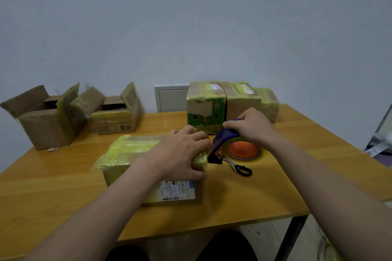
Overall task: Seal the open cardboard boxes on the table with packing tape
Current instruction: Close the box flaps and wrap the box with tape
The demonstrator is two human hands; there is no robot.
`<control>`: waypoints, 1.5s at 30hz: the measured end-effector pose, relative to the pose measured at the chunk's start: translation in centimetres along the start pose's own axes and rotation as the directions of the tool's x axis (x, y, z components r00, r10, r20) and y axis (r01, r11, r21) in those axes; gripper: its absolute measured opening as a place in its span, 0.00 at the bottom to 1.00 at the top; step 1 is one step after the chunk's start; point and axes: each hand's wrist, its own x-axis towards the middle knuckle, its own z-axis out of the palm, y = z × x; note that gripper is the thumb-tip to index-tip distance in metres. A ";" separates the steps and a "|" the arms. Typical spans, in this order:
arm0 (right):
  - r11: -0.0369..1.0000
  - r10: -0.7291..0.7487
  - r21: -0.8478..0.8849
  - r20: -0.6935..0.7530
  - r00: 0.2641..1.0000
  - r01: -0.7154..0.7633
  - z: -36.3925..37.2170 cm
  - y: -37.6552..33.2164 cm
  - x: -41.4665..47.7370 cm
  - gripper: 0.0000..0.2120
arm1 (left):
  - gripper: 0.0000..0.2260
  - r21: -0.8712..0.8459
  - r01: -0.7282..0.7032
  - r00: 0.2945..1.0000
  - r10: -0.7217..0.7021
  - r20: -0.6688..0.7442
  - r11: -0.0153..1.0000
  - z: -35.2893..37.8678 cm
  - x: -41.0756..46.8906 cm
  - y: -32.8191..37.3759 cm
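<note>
Two open boxes (48,125) are seen far left w/ flaps up; centre box (127,154) is gripped at its right end by left hand (182,152), tape dispenser (231,144) just beside it is clasped by right hand (251,127), so tape should be kept taut & pressed flat.

The label (180,189) on the box (127,154) is unreadable.

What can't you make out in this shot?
All in the head view:
- Print on the label of the near box: too small, blurred.
- Insides of the two open boxes: hidden by flaps.
- Right end of the near box: covered by the left hand.
- Blade tips of the scissors: behind the tape dispenser the right hand grips.
</note>
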 end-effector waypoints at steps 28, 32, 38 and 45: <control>0.555 0.204 0.820 -0.297 0.933 0.140 5.4 -11.7 -2.4 0.21 | 0.29 -0.133 0.686 0.718 -0.637 0.281 0.715 0.4 -2.5 -4.1; 0.527 0.249 0.845 -0.255 0.934 0.090 8.4 -12.2 -2.9 0.21 | 0.25 -0.261 0.691 0.722 -0.665 0.191 0.675 1.1 -2.6 -4.6; 0.536 0.277 0.836 -0.307 0.911 0.118 9.5 -11.1 -2.8 0.21 | 0.13 -0.404 0.582 0.678 -0.696 -0.239 0.706 0.2 -4.3 -2.9; 0.496 0.368 0.851 -0.385 0.846 0.171 9.6 -11.1 -3.1 0.23 | 0.35 -0.147 0.384 0.904 -0.404 -0.140 0.911 1.5 -5.4 0.3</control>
